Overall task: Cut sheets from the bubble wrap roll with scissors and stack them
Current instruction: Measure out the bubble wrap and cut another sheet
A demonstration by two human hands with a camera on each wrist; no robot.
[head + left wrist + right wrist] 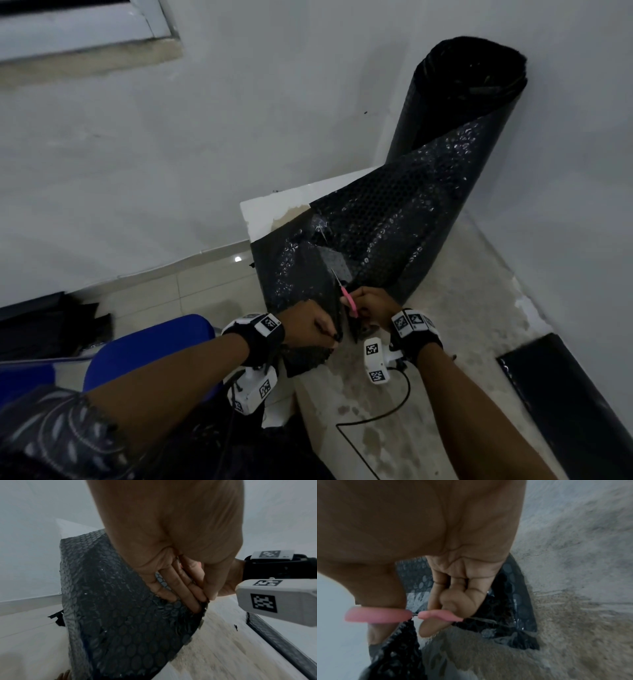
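Bubble wrap roll (459,102) stands upright at bench (462,308) far corner, against wall. Unrolled sheet (376,233) runs fwd-left across bench to the hands. Scissors (346,294) btwn left hand (308,325) & right hand (373,308). Chair (144,353) left of bench.

Dim, flat indoor light; wide-angle edge distortion; wrist views blurred, palms out of focus

**A bare back room used for packing**

The place looked like a plain storeroom: blank white walls (239,113), a pale tiled floor (191,284), a worn, stained worktop (462,308) in the corner, a blue chair (150,349), and a big bubble wrap roll (455,113) leaning there.
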